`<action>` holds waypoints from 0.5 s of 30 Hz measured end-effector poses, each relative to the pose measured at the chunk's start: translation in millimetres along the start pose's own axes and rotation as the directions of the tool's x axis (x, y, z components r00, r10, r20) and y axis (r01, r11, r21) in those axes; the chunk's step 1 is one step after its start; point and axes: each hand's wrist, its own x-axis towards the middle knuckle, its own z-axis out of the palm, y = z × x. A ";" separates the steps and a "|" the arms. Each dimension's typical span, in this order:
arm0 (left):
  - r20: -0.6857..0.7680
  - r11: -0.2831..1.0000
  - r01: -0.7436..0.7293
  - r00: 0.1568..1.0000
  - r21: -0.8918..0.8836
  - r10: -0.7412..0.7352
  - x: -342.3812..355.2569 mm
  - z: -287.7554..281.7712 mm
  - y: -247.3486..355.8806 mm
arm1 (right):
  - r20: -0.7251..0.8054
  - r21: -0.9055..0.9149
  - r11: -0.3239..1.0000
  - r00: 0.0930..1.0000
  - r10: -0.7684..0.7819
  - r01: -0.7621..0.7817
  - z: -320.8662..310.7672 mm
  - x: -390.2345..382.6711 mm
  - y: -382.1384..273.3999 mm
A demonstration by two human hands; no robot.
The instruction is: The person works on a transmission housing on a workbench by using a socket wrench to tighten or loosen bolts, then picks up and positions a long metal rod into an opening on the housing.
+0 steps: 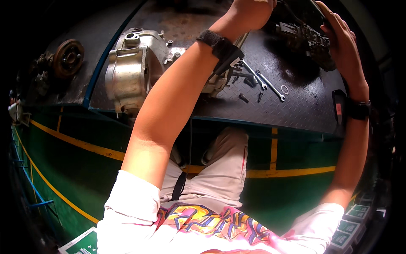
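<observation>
- The metal table (296,106) has a bumpy dark top, and everything here is told from it.
- Below its near edge are the person's legs and a green floor (63,161) with yellow lines.
- Two wrenches (264,82) and a small ring (285,89) lie in the middle of the table.
- A big silver engine case (131,67) sits on the table's left part.
- The left hand (249,12) reaches over the table's far side; I cannot tell if it is open or closed.
- The right hand (342,38) is open with fingers straight, at the table's far right.
- A dark greasy engine part (306,40) lies just beside the right hand.
</observation>
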 end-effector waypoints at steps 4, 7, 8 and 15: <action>0.080 0.774 -0.399 0.906 0.492 0.417 -13.2 31.7 7.5 | -0.096 0.551 0.828 0.978 0.184 -0.102 79.1 -11.9 28.2; 0.061 0.809 -0.350 0.928 0.472 0.367 -16.0 32.0 8.4 | -0.013 0.790 0.570 0.924 0.383 -0.225 101.2 0.7 34.3; 0.055 0.792 -0.344 0.928 0.504 0.368 -11.9 29.7 7.1 | 0.312 0.946 -0.063 0.847 0.430 -0.316 102.6 6.2 36.5; 0.023 0.577 -0.419 0.822 0.701 0.569 -15.1 18.3 3.5 | 0.203 -0.048 0.996 0.975 0.089 -0.081 -11.5 7.4 -10.3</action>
